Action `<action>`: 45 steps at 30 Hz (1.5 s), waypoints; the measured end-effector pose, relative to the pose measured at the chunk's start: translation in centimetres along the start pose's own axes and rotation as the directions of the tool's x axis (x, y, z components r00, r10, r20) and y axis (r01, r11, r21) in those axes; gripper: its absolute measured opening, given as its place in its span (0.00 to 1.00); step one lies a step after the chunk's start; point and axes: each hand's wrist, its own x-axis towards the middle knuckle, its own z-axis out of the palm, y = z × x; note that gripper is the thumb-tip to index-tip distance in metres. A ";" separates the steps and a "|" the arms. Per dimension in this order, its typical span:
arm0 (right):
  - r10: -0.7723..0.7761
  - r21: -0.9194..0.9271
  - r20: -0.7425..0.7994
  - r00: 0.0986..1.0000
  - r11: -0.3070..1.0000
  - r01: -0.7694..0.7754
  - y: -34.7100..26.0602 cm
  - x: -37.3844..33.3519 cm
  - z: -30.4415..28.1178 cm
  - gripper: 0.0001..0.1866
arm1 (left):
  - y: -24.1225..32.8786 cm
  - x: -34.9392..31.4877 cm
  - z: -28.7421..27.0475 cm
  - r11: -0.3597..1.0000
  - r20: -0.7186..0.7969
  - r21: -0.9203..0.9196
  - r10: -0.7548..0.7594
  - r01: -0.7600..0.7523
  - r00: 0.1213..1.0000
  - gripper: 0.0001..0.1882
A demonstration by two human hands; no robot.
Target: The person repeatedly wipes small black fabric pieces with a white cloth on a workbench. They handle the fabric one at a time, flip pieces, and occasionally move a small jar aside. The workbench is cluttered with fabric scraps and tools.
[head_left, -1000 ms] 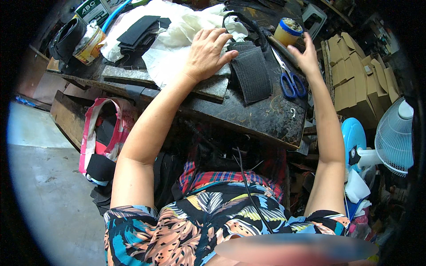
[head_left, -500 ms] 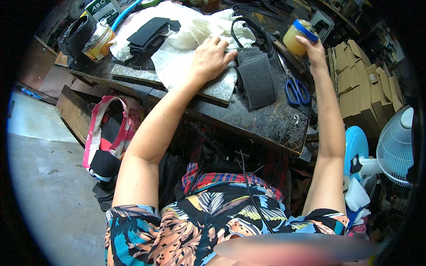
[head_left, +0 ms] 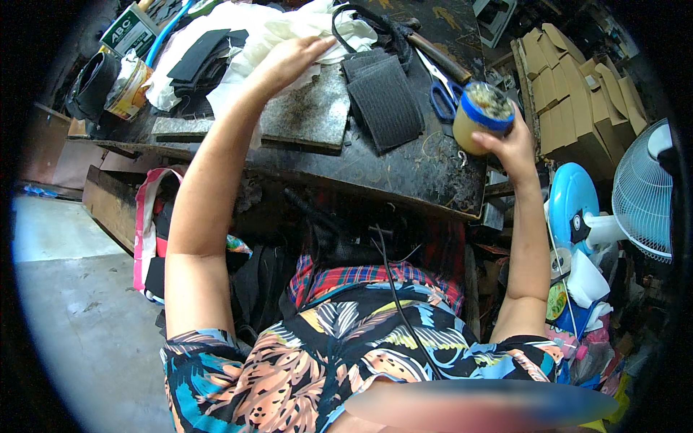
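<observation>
My left hand lies over the crumpled white cloth, fingers stretched out and together. Below the cloth, a grey speckled slab lies bare on the dark worktable. My right hand is wrapped round a jar of yellowish stuff with a blue rim and a crusted top, tilted over the table's right edge. Behind the jar lie scissors with blue handles, partly hidden. Between the hands rests a stack of black fabric pieces.
Black strips lie on the cloth. A tub and a black roll stand at the left. A wooden-handled tool lies near the scissors. Folded cardboard boxes and a fan are at the right.
The jar has come down and nearer, now in front of the scissors. My left hand has slid left across the cloth, and more of the slab shows. The whole view has shifted.
</observation>
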 end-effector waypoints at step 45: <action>-0.164 -0.300 0.004 0.986 0.941 0.158 3.8 5.2 4.3 0.25 | 17.9 5.6 12.7 0.816 -0.080 0.444 0.448 -0.370 0.891 0.23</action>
